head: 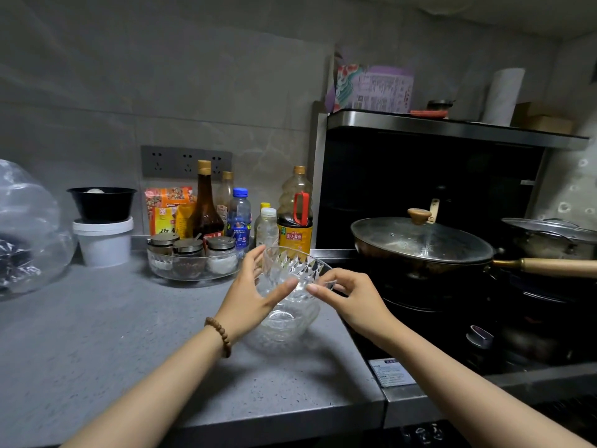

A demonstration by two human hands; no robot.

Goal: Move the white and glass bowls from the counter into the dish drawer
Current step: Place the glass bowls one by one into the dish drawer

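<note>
A clear cut-glass bowl [290, 270] is tilted in the air just above the grey counter [113, 334], held by both hands. My left hand [252, 295], with a bead bracelet on the wrist, grips its left side and near rim. My right hand [345, 295] pinches the right part of the rim. Directly under it stands a second glass bowl [284, 324], or a stack of glass bowls, upright on the counter. No white bowl and no drawer are in view.
Behind the bowls stand a glass tray of spice jars [193, 257] and several bottles [295, 215]. A lidded wok [420, 244] with a wooden handle sits on the stove at right. A white tub with a black bowl [103, 221] and a plastic bag [29, 231] are at left.
</note>
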